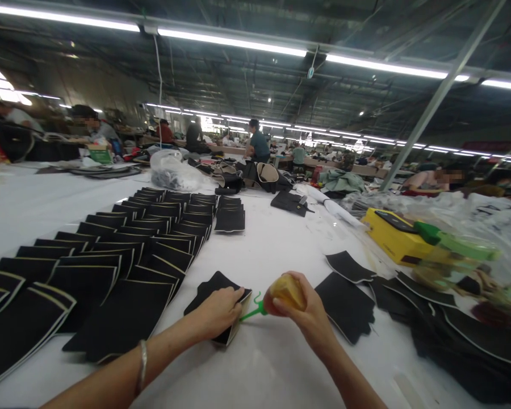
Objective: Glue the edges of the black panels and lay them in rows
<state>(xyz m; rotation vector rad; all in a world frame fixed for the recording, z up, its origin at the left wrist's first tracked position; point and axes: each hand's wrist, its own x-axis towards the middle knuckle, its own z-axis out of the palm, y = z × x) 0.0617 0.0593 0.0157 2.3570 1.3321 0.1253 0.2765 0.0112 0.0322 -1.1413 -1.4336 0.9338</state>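
Note:
My right hand is wrapped round a squeeze bottle of amber liquid, likely glue, tilted with its green nozzle pointing left. The nozzle tip meets the pale edge of a black panel lying on the white table. My left hand grips that panel and presses it down, fingers bent over its right side; the fingertips are partly hidden. A bracelet circles the left wrist. Right of the bottle lie several loose black panels with light edges.
Overlapping rows of black panels cover the left side. At right stand a yellow box with a phone on it and a green-lidded clear container. A black pouch and a plastic bag lie farther back. Other people work beyond.

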